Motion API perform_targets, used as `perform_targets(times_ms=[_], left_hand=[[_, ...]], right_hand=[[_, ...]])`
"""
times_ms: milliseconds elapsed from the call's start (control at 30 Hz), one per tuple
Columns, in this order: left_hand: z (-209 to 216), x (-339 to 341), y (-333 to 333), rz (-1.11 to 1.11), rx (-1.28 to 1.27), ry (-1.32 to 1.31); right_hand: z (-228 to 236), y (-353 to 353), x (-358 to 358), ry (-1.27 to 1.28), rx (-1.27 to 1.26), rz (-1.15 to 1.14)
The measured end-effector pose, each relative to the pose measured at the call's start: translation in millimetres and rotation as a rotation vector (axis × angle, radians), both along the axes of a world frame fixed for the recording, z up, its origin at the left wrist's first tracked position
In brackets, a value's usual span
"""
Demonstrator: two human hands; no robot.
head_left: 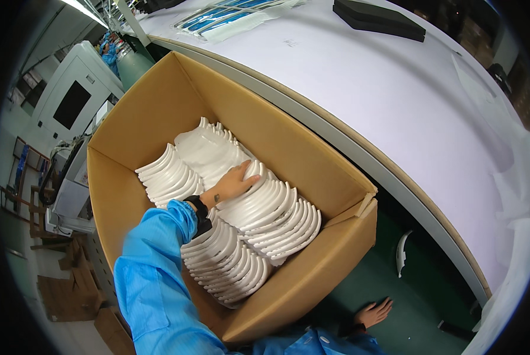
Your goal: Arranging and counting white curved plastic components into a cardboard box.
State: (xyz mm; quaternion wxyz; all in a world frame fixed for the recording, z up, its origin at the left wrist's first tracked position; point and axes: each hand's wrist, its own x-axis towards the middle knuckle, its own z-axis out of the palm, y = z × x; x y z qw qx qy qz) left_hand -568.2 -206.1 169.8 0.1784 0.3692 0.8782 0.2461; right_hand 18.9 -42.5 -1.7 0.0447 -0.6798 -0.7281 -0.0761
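Observation:
A large cardboard box [123, 127] holds rows of nested white curved plastic pieces [280, 219], packed edge to edge. My left arm, in a blue sleeve with a black band at the wrist, reaches into the box. On the upper part of the middle row rests my left hand [232, 182], palm down, thumb and index finger apart. It touches the pieces and lifts none; its other fingers are partly hidden. Low on the right, outside the box, my right hand [374, 313] is open over the green floor, fingers stretched out and holding nothing.
A white-topped table [371, 89] curves along the box's right side. On it lie a black foam block [377, 21] and blue items in clear wrapping [229, 15]. One white curved piece [402, 254] is on the floor. A pale machine [75, 89] and flattened cardboard [69, 290] are at left.

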Motion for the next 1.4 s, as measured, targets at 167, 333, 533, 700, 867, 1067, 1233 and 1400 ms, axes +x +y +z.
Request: perform_targets(times_ms=[167,333,533,700,867,1067,1233,1400], left_hand=[[18.0,29.9,9.8,0.116,-0.153,0.155],[12.5,29.1,7.2,0.089,-0.161,0.284],[9.4,26.6,17.1,0.127,-0.223,0.226],[10.9,26.4,15.2,0.096,-0.179,0.29],[-6.7,22.5,20.5,-0.141,-0.123,0.342],[10.0,36.7,21.7,-0.144,-0.244,0.411],[37.7,109.0,8.7,-0.395,-0.209,0.46],[8.9,118.3,5.4,-0.438,-0.104,0.538]], right_hand=[[2.7,-1.7,0.3,0.004,0.005,0.016],[4.2,-0.1,-2.8,0.027,-0.002,0.049],[1.6,-0.1,-0.2,-0.006,0.004,-0.009],[6.1,-1.8,-3.5,-0.003,-0.012,0.026],[11.4,-1.2,-4.4,0.038,-0.03,0.023],[17.2,-2.8,-8.6,0.06,-0.04,0.014],[17.5,-3.0,-6.9,0.101,-0.028,0.02],[19.4,-2.1,0.8,0.131,-0.075,-0.024]])
